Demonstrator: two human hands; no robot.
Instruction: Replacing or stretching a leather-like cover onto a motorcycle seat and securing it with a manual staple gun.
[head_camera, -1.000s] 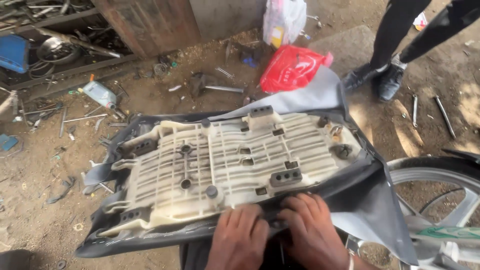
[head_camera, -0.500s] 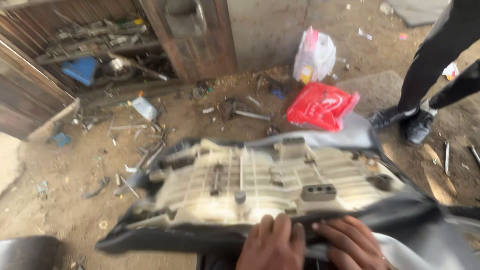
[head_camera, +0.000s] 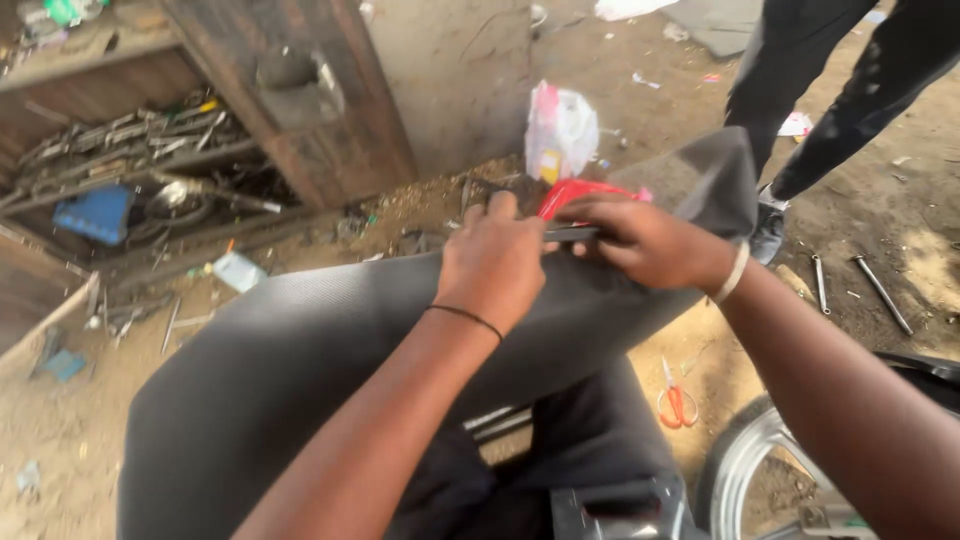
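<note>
A motorcycle seat with a dark grey textured cover (head_camera: 300, 370) lies across my lap, cover side up. My left hand (head_camera: 492, 262) grips its far edge, fingers curled over the rim. My right hand (head_camera: 640, 240) pinches the same edge just to the right, pulling the grey cover material (head_camera: 700, 185) where it rises into a loose flap. Both hands hold the cover at the seat's far rim.
A red plastic bag (head_camera: 575, 195) and a white bag (head_camera: 560, 130) lie on the dirt beyond the seat. Another person's dark-trousered legs (head_camera: 830, 90) stand at upper right. Orange scissors (head_camera: 678, 400), metal rods (head_camera: 880, 290), a wheel rim (head_camera: 740, 470), and a wooden shelf of tools (head_camera: 130, 170) surround me.
The seat has been flipped over: its pale plastic underside faced up before, the grey cover faces up now. My hands moved from the near edge to the far edge.
</note>
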